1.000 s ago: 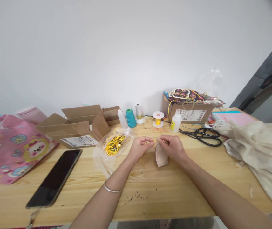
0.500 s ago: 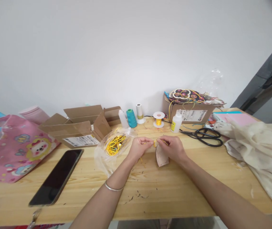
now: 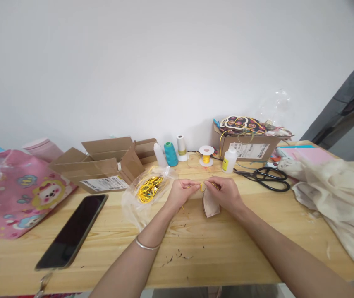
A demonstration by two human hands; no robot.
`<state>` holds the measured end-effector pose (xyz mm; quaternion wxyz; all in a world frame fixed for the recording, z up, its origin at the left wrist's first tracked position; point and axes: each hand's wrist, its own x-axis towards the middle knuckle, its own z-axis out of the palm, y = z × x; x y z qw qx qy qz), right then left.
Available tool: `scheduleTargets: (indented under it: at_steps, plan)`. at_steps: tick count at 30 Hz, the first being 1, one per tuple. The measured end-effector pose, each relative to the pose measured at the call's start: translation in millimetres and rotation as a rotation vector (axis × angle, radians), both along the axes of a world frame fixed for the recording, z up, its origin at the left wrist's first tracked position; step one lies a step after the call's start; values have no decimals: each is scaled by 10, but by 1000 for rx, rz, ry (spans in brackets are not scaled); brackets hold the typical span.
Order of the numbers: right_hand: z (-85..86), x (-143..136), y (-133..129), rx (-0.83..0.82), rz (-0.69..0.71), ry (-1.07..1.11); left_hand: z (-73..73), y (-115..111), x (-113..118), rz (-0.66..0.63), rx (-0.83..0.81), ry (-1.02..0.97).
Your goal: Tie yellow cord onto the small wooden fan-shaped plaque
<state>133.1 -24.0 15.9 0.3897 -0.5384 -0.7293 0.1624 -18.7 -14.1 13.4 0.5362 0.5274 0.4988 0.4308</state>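
My left hand (image 3: 181,191) pinches a thin yellow cord (image 3: 201,187), whose loose end hangs below the fingers. Close beside it, my right hand (image 3: 225,192) grips the same cord between thumb and fingers. A small flat beige piece (image 3: 210,205) with a dark edge hangs under the right fingers, at the cord. Its material is hard to make out, and its top is partly hidden by the right hand. The cord is drawn short between the two hands, with what looks like a knot or loop there.
Behind my hands stand a spool of yellow cord (image 3: 206,157), a bottle with a yellow label (image 3: 229,159) and a teal thread cone (image 3: 171,155). Black scissors (image 3: 266,178) lie right, beside cream cloth (image 3: 335,194). Left are a bag of yellow cord (image 3: 148,189), an open carton (image 3: 99,169) and a phone (image 3: 73,231).
Both hands keep their pinch on the cord and have barely moved. The view has shifted very slightly.
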Motion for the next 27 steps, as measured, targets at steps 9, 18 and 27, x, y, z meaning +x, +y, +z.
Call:
scheduleTargets:
  at_steps: [9, 18, 27]
  plan:
    - [-3, 30, 22, -2, -79, -20, 34, -4, 26, -50, -50, -40]
    - [-3, 16, -1, -21, -18, 52, 18, -3, 5, 0, 18, -19]
    - [47, 5, -35, -72, 11, 94, 55, -49, 39, -4, 182, 157]
